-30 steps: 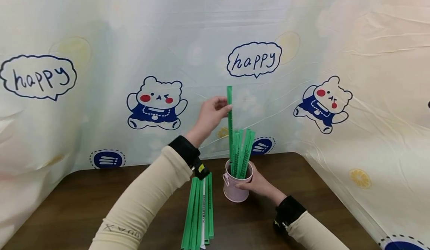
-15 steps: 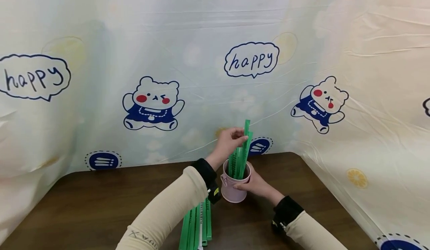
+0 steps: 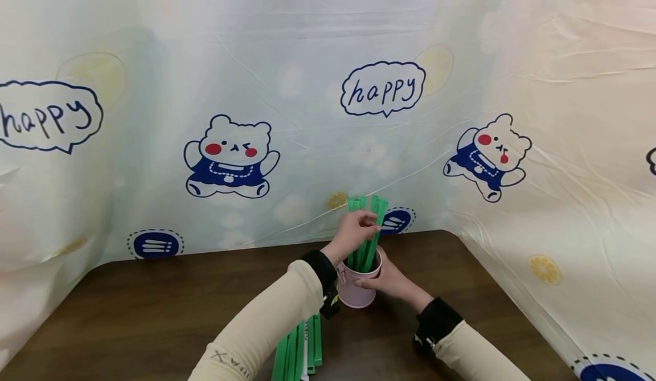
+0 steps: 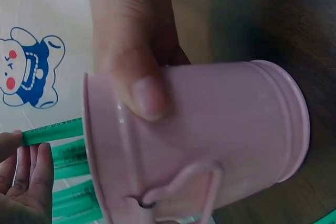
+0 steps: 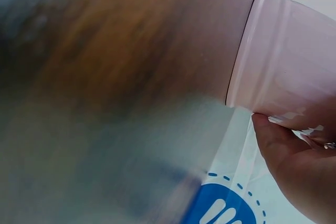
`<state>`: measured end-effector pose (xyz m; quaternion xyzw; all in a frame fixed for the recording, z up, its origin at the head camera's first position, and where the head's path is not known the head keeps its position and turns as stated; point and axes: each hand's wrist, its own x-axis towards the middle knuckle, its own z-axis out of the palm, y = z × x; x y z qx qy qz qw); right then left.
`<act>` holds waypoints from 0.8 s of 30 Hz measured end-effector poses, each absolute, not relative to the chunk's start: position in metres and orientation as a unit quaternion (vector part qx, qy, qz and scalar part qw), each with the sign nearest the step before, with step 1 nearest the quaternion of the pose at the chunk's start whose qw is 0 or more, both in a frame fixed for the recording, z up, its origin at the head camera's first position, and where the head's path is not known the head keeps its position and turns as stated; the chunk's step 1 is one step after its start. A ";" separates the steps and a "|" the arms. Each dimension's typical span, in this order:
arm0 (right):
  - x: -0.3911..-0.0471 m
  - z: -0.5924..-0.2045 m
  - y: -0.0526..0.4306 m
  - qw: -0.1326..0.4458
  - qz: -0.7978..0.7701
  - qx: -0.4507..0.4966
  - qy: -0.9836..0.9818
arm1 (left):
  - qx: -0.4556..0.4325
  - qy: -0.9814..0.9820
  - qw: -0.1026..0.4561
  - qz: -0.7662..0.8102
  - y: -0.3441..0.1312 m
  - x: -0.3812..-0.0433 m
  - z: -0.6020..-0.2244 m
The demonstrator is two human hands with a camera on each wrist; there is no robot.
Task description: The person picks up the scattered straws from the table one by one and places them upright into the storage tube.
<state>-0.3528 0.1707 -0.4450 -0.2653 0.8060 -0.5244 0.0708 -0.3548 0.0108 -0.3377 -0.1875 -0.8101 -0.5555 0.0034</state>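
Green strips (image 3: pixel 371 254), pink bucket (image 3: pixel 353 294), backdrop (image 3: pixel 307 90) reading "happy"

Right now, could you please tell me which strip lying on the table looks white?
The white strip, lying between green strips; the others visible there are all green.

Right hand (image 4: pixel 131 35) grips pail (image 4: pixel 236 124), left hand (image 4: pixel 26 182) pinches stick (image 4: pixel 55 130)

The pail lies sideways in the left wrist view, its rim (image 4: pixel 91 150) to the left. I can see the right thumb (image 4: pixel 149 95) on the pink side, near the rim; a bent handle (image 4: pixel 214 187) shows towards the lower edge. Past the rim, more green sticks (image 4: pixel 73 159) sit beside the held one. A printed bear (image 4: pixel 34 80) shows at left, dark table (image 4: pixel 317 35) at right.
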 end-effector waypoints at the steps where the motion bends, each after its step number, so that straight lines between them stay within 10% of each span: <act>1: -0.352 -0.446 0.171 0.071 -0.524 -0.264 0.807 | -0.185 -0.808 0.000 -0.559 0.010 -0.355 -0.340; 24: -0.353 -0.444 0.167 0.054 -0.522 -0.260 0.810 | -0.069 -0.879 -0.038 -0.471 -0.132 -0.335 -0.397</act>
